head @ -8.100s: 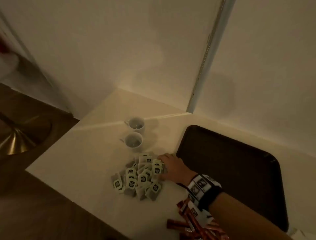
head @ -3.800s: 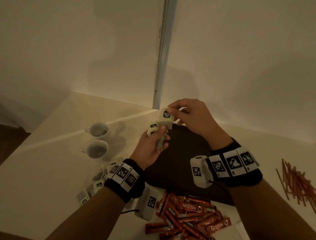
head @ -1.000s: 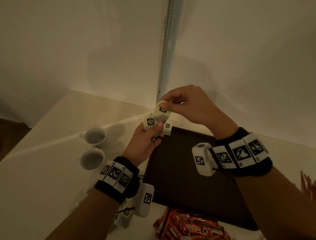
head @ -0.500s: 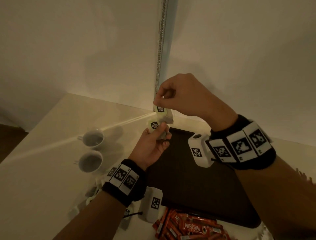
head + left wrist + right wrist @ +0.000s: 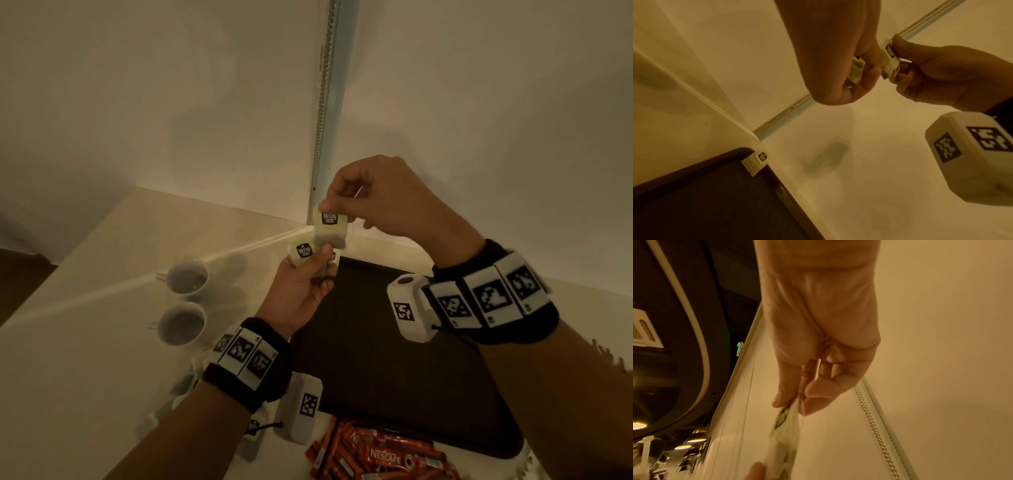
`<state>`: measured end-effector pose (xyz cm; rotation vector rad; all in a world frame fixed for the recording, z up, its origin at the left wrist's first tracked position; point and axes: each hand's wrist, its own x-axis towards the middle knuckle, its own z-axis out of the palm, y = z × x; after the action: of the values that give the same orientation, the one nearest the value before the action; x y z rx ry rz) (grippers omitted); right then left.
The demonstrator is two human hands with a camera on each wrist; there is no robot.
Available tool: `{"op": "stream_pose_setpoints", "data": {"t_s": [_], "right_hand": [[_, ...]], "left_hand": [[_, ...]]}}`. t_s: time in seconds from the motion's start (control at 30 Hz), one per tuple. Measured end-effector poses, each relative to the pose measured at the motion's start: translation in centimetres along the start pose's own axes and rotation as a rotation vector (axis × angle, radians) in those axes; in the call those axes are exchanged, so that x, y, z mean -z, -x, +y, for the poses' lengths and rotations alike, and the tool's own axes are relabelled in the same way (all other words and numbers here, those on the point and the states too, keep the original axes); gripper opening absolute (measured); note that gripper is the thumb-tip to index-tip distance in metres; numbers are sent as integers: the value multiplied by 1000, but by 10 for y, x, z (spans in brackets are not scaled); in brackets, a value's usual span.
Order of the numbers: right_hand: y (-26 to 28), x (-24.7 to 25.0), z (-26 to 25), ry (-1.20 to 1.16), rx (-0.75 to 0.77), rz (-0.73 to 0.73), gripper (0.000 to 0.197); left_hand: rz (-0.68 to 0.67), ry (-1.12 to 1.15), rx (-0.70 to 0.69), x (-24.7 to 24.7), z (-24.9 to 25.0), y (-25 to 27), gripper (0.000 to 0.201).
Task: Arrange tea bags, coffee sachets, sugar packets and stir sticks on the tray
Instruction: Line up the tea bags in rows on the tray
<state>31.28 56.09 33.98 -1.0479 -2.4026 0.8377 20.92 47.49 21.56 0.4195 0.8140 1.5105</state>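
1. Head view: the right hand (image 5: 387,198) pinches one tea bag (image 5: 330,228) by its top, thumb and forefinger closed on it. It now hangs a little higher than half a second ago. Just below, the left hand (image 5: 301,291) grips a small bunch of tea bags (image 5: 304,251) over the far left corner of the dark tray (image 5: 394,377). Most of the tray lies bare. Two cups (image 5: 185,305) stand on the desk (image 5: 78,342) left of the tray; coffee sachets (image 5: 380,455) lie at the tray's near edge.

2. Left wrist view: one tea bag on the tray (image 5: 756,162) lies in the tray's far corner, close to the wall. Above it the two hands nearly touch.

3. Right wrist view: the right hand's fingertips (image 5: 813,392) clamp the bag's upper edge, and the bag hangs down.
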Motion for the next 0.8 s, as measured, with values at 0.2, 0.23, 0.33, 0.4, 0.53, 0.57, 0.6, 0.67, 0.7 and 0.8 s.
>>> {"op": "stream_pose_setpoints", "data": {"t_s": [0.2, 0.23, 0.33, 0.4, 0.53, 0.57, 0.6, 0.67, 0.7, 0.8], "right_hand": [[3, 3, 15, -84, -44, 6, 8], [4, 3, 18, -96, -51, 11, 7], [4, 2, 32, -166, -78, 26, 5], [3, -2, 52, -191, -124, 10, 5], [3, -34, 108, -58, -263, -96, 10], [3, -45, 123, -22, -295, -125, 11], [4, -57, 137, 5, -330, -151, 13], [5, -78, 161, 53, -392, -200, 17], [5, -88, 171, 71, -410, -224, 17], [1, -110, 191, 98, -446, -232, 16]], "left_hand": [[5, -79, -48, 3, 3, -1, 22], [4, -96, -40, 5, 2, -1, 29], [66, -111, 9, 14, 1, -3, 32], [184, -60, 67, 24, 3, -6, 23], [306, 44, 101, 43, 11, -14, 20], [305, 41, 93, 45, 13, -17, 20], [298, 32, 86, 47, 16, -18, 20], [284, 15, 76, 47, 21, -22, 22], [276, 17, 71, 48, 23, -23, 22], [265, 40, 52, 48, 27, -26, 25]]}}
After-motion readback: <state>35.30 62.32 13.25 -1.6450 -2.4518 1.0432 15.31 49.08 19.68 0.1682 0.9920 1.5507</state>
